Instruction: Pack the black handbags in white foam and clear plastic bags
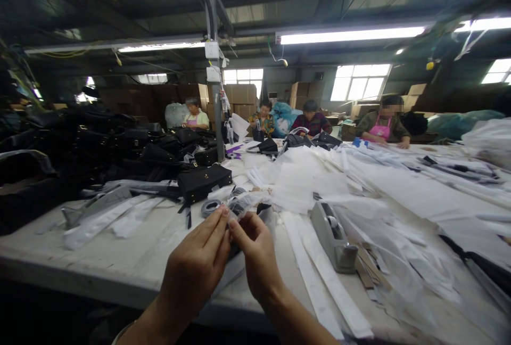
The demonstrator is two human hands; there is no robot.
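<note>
Above the near edge of the table, my left hand (195,260) and my right hand (257,254) meet with their fingertips pinched together. Both grip a crumpled, see-through plastic wrapping (270,218), and something dark shows inside it beside my right fingers. My fingers and palms hide much of what is held. Just beyond my left fingertips lies a coiled grey strap (210,206). A black bag (204,181) with a small metal clasp rests behind it. To the right of my right hand stands a grey tape dispenser (333,236).
Many black bags (131,142) are heaped at the left. White wrapping sheets (295,174) and long white strips (319,270) cover the middle and right. A second tape dispenser (98,206) is at left. A metal post (218,116) rises behind. Several people sit across the table.
</note>
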